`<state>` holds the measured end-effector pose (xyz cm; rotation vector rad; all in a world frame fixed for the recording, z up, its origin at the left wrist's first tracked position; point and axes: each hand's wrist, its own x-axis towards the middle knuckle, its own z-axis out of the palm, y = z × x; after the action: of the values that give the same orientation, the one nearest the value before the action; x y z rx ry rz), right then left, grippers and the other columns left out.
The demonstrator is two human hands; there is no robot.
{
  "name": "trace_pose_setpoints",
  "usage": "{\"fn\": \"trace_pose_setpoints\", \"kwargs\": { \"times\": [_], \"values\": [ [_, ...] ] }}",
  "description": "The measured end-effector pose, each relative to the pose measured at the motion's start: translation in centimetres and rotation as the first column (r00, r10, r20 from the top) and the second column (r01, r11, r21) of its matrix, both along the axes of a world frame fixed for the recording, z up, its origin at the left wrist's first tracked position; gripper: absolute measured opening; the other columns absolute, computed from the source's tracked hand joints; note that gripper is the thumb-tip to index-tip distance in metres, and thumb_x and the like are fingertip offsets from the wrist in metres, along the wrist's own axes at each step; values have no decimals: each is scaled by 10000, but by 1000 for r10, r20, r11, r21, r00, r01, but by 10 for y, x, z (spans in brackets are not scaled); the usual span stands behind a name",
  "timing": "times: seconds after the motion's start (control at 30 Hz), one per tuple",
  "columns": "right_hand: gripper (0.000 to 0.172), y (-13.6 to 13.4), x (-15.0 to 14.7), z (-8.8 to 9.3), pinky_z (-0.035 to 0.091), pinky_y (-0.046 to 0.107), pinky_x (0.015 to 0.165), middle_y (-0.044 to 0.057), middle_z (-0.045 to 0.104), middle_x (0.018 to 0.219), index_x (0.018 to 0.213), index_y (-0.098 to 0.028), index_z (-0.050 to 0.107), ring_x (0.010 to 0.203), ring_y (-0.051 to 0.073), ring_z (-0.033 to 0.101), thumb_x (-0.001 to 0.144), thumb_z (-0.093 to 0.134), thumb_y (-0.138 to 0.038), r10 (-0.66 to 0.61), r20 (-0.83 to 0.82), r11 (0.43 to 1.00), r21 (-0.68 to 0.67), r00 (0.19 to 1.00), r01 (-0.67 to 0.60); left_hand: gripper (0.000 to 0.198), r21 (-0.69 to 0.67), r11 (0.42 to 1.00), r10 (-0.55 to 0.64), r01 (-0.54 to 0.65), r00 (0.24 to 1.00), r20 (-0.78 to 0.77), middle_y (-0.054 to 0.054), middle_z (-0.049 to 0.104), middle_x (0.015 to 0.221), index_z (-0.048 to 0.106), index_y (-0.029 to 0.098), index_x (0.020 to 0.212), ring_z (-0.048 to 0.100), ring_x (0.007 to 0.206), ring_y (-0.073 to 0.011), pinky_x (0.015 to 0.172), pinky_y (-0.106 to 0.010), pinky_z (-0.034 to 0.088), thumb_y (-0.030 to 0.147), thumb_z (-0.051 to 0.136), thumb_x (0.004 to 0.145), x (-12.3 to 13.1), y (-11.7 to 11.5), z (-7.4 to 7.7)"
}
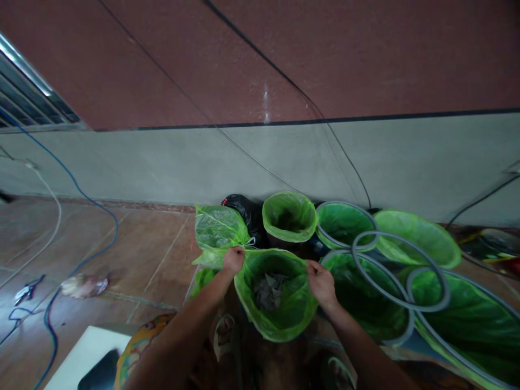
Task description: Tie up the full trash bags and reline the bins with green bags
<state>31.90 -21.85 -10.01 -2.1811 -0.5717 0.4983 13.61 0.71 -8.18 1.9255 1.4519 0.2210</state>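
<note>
A bin lined with a green plastic bag [276, 327] stands between my feet, with crumpled grey scraps [270, 291] at its bottom. My left hand [234, 260] is closed on the left side of the bag's rim. On the right side, my right hand [320, 279] grips the same rim, its fingers pressed together. The bag's mouth is spread wide between the two hands. Just beyond my left hand lies a tied green bag [221, 226], its knot near my fingers.
Several other green-lined bins stand to the right, one behind [290, 235]. A loose grey ring [400, 306] rests across some bins. A black bag [246, 211] leans by the wall. Blue hose [116, 233] and a white box [87, 352] are on the left.
</note>
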Motion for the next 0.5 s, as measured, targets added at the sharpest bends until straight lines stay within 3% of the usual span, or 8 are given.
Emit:
{"fn": "trace_pose_setpoints", "kwargs": {
  "times": [0.1, 0.17, 0.27, 0.37, 0.43, 0.5],
  "values": [
    [472, -1, 2, -3, 502, 311, 693, 84, 738, 860, 1027, -137, 697, 750, 218, 662, 820, 430, -466, -61, -132, 988, 132, 989, 78, 184, 39, 999, 8, -9, 999, 48, -11, 662, 687, 649, 187, 673, 619, 756, -159, 685, -235, 444, 129, 519, 790, -5, 0, 8],
    [484, -2, 5, -2, 499, 308, 658, 91, 732, 866, 1070, -121, 680, 733, 216, 650, 798, 448, -447, -101, -151, 982, 141, 983, 122, 189, 58, 997, 42, -46, 997, 68, -23, 685, 755, 650, 192, 721, 630, 807, -169, 726, -245, 455, 139, 495, 816, -12, -2, 11],
    [481, -7, 13, 5, 510, 304, 730, 104, 719, 985, 1138, -118, 648, 812, 209, 660, 776, 476, -384, -135, -119, 978, 141, 984, 151, 171, 85, 992, 84, -92, 992, 100, -49, 689, 808, 632, 174, 748, 636, 863, -183, 785, -256, 458, 144, 485, 828, -28, -6, 14],
    [534, -16, 17, 14, 508, 313, 793, 119, 705, 1045, 1231, -106, 590, 869, 220, 674, 752, 534, -335, -78, -95, 997, -18, 992, 77, 121, 77, 992, 90, -98, 991, 94, -44, 675, 786, 616, 160, 796, 633, 854, -182, 804, -258, 453, 142, 500, 828, -45, -13, 15],
    [633, -25, 17, 18, 504, 331, 814, 159, 694, 1082, 1289, -66, 540, 933, 259, 674, 720, 610, -332, -5, -82, 980, -200, 997, -11, 78, 18, 994, 110, -111, 992, 69, -17, 637, 656, 608, 147, 863, 632, 734, -186, 722, -259, 460, 174, 577, 797, -54, -21, 14],
    [670, -34, 12, 19, 498, 339, 838, 197, 678, 1125, 1281, -32, 534, 1010, 290, 656, 699, 661, -339, 62, -70, 949, -306, 996, -81, 196, -49, 989, 140, -137, 989, 47, 21, 576, 535, 602, 134, 890, 611, 608, -184, 620, -249, 448, 193, 678, 720, -60, -31, 12]
  ]
}}
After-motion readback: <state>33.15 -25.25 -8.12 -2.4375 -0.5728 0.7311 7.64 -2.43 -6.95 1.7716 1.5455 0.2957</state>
